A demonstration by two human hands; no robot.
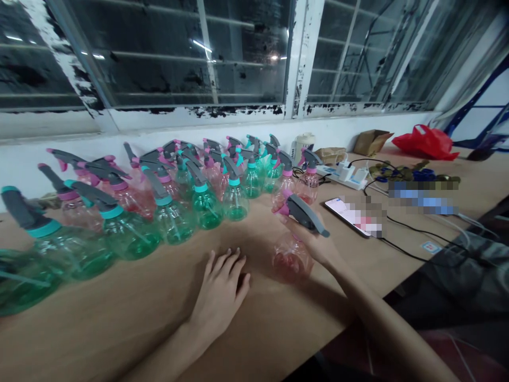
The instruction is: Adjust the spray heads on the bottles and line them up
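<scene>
standing at left on the brown wooden table [99, 318]: rows of green and pink translucent spray bottles [170, 212]. left hand [222, 289] flat on the table, fingers apart, holding nothing. right hand [314, 241] clamped on a tilted pink translucent plastic spray bottle [290, 260], mid-table. lit smartphone [350, 215] just right.

A small workshop or packing room is suggested: dozens of identical spray bottles [170, 212] are lined along a plain wooden surface [119, 318] beneath peeling, grimy windows [178, 53], possibly at night.

Pink spray bottle [293, 249] — upright, grey trigger head.
</scene>
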